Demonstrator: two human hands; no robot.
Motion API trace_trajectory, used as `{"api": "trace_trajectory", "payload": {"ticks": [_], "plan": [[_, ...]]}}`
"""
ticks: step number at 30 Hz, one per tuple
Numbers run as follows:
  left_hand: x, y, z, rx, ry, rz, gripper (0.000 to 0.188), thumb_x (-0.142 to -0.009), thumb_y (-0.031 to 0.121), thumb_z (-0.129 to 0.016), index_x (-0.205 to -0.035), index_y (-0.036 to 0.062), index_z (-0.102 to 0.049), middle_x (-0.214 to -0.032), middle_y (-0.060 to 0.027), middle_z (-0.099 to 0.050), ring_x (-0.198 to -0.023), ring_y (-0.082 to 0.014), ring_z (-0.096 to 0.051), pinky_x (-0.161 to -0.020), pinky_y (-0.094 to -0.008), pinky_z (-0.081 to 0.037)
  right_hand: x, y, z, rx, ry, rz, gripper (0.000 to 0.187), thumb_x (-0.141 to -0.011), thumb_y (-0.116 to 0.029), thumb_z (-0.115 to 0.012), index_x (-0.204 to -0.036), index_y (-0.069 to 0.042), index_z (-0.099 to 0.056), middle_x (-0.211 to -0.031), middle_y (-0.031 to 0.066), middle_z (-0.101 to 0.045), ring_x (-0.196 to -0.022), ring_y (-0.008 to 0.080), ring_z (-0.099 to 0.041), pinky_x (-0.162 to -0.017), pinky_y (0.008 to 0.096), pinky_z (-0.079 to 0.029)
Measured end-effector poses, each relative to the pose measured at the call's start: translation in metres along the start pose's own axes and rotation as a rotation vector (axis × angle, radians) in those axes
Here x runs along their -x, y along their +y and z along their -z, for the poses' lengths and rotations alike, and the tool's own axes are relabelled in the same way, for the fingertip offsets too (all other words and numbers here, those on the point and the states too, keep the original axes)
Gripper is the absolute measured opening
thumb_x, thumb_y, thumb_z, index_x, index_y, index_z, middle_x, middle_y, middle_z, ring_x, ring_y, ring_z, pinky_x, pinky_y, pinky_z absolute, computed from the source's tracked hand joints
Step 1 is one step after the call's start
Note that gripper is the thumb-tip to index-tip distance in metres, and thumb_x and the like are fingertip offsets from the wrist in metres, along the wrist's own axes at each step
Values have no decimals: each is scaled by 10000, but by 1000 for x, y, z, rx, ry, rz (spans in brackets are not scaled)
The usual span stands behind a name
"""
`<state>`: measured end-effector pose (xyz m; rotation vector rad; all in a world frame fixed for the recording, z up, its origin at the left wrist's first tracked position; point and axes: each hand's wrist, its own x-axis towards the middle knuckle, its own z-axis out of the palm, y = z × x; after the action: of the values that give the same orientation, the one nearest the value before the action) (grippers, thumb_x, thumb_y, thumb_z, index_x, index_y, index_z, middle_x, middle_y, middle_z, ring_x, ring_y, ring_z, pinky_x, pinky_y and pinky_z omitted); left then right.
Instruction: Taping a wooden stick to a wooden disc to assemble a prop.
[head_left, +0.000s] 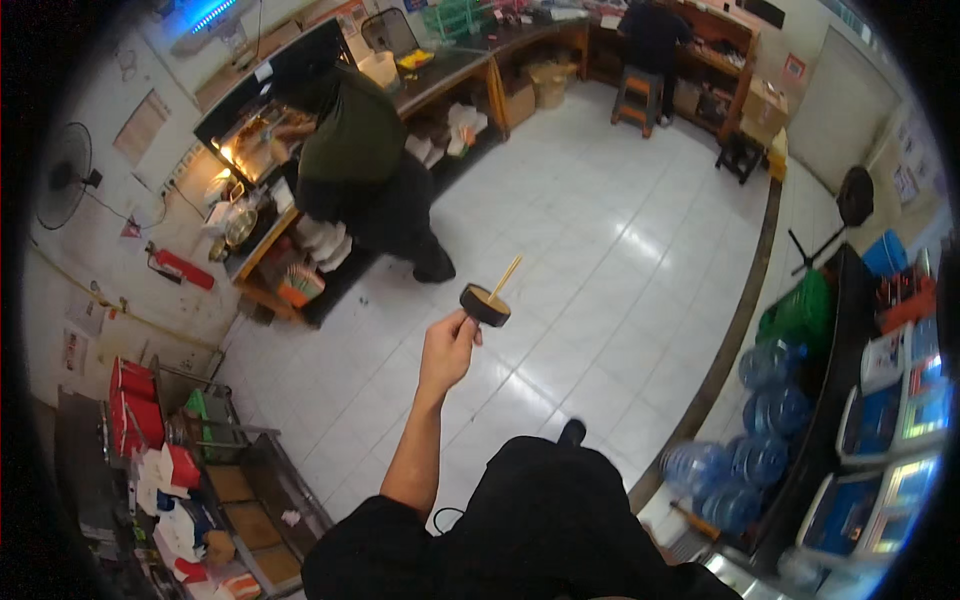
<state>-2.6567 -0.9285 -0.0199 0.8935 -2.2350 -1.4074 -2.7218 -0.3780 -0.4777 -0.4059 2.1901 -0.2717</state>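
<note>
My left hand [448, 352] is stretched out ahead at chest height, its fingers closed around the near side of a small round black bowl [486, 306]. Inside the bowl is something brown, too small to make out. One or two thin wooden sticks [506, 279] stand tilted in it, pointing up and to the right. Below the bowl lies the white tiled floor [560, 345]. My right hand does not show.
At the left counter [262, 240] a person in dark green [352, 130] bends toward a lit case. Another person [655, 40] stands by a stool [636, 100] at the back. Large water bottles [755, 460] line the right side; a cluttered metal rack [265, 520] stands lower left.
</note>
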Motion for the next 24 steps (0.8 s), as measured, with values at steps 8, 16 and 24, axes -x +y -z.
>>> {"api": "trace_trajectory", "payload": {"ticks": [8, 16, 24], "plan": [[-265, 15, -56, 170, 215, -56, 126, -880, 114, -597, -832, 0, -616, -654, -8, -572, -615, -70, -499, -577, -245, -406, -344, -266, 527, -515, 700, 355, 256, -924, -242, -512, -862, -26, -637, -673, 60, -612, -594, 143, -573, -539, 289, -461], [-609, 56, -83, 71, 398, 20, 201, -745, 35, -727, -766, 19, -528, -641, 0, -521, -611, -86, -477, -560, -261, -393, -530, -326, 565, -294, 288, 568, 241, -900, -226, -529, -999, -61, -674, -974, 75, -679, -913, 190, -632, -826, 354, -501], [-947, 93, -139, 160, 282, -75, 87, -809, 29, -679, -782, -2, -602, -608, -4, -542, -565, -64, -483, -533, -231, -389, -637, -278, 585, -84, -164, -181, 260, -898, -263, -499, -919, -62, -664, -926, 122, -667, -876, 262, -622, -810, 410, -483]]}}
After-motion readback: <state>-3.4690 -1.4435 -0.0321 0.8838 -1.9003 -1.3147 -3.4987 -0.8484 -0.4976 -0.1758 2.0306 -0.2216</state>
